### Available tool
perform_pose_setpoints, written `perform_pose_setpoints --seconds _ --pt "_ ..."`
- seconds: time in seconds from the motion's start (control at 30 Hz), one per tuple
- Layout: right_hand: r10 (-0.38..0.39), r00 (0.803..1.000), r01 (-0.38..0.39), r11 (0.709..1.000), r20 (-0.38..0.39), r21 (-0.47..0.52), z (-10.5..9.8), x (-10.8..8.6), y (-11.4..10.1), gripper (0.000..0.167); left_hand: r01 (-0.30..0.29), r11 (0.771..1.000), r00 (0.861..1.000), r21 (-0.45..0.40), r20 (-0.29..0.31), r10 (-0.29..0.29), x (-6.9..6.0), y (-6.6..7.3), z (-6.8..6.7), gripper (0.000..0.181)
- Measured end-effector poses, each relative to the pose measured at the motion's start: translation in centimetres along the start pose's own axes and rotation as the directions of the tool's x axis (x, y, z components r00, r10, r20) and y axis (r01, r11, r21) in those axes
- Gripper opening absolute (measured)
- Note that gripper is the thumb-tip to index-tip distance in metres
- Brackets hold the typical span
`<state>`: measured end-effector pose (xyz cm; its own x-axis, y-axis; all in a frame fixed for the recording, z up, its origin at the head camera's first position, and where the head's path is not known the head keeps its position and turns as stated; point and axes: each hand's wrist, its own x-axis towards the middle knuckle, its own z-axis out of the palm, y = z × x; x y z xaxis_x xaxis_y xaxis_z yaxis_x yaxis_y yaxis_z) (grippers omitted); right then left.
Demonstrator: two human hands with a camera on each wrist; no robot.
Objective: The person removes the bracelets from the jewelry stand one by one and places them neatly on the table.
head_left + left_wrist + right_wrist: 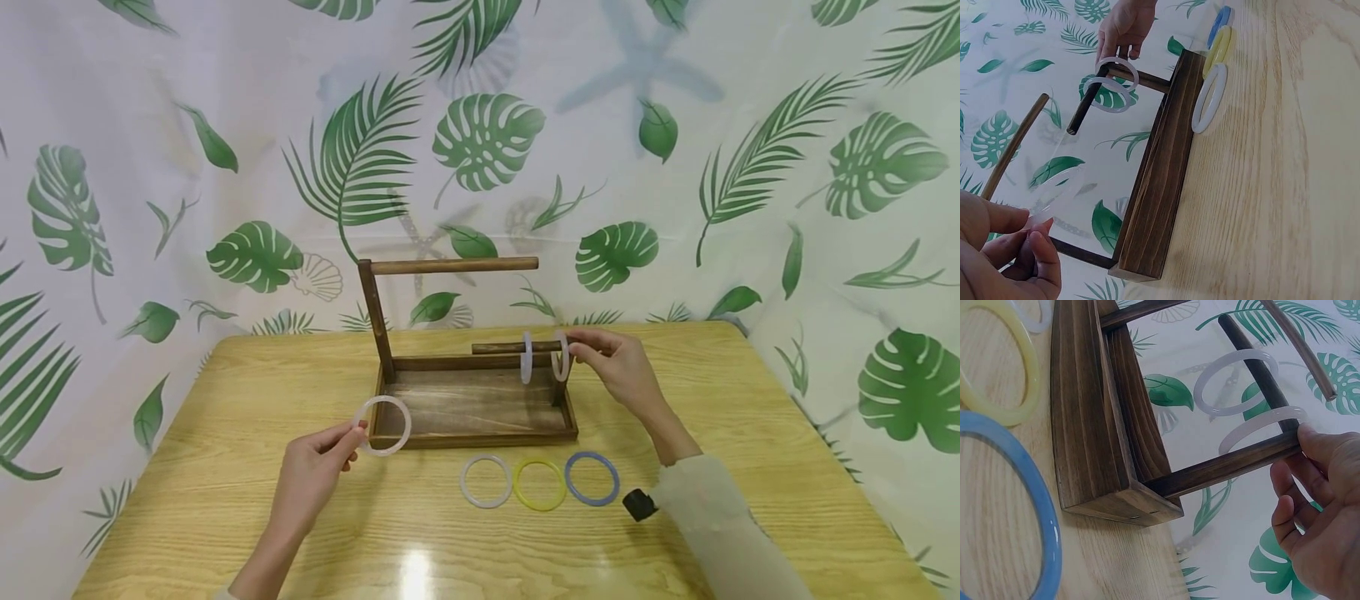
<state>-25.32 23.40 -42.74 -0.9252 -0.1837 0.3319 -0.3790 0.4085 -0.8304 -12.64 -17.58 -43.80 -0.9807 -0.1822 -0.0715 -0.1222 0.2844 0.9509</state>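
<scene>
My left hand (315, 475) pinches a translucent whitish bangle (407, 427) between thumb and fingers, near the left front corner of a dark wooden bangle stand (472, 441). In the left wrist view that bangle looks almost clear. Two pale lilac bangles hang on the stand's lower bar, one (527, 358) further in and one (565, 360) close to the right post. With thumb and fingers on either side, my right hand (1329, 494) grips the top of that post (1229, 465); its thumb lies right by the nearer bangle (1260, 425).
In front of the stand lie a white bangle (465, 492), a yellow bangle (517, 492) and a blue bangle (617, 483) on the wooden table (262, 383). The stand's higher bar (457, 266) juts rightward from its left post. A leaf-print cloth (480, 50) hangs behind.
</scene>
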Motion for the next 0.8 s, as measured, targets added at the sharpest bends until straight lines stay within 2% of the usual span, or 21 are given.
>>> perform_pose_setpoints --seconds 0.27,0.5,0.63,0.8 --pt "-0.025 1.000 0.025 0.999 0.000 0.035 -0.12 0.09 0.45 0.029 0.021 1.000 1.000 -0.023 0.016 -0.020 -0.42 0.07 -0.23 0.030" --pt "-0.023 1.000 0.023 0.999 -0.001 0.026 -0.16 0.11 0.29 0.030 0.050 0.998 0.998 -0.050 0.049 -0.048 -0.63 -0.05 -0.11 0.031" --pt "-0.029 1.000 0.029 0.999 0.004 0.045 -0.14 0.13 0.41 0.029 0.049 0.998 0.997 -0.039 0.055 -0.046 -0.85 -0.26 -0.10 0.030" --pt "-0.024 1.000 0.024 0.999 -0.001 0.035 -0.07 0.11 0.46 0.029 0.069 0.995 0.996 -0.076 0.060 -0.064 -0.93 -0.53 0.06 0.029"
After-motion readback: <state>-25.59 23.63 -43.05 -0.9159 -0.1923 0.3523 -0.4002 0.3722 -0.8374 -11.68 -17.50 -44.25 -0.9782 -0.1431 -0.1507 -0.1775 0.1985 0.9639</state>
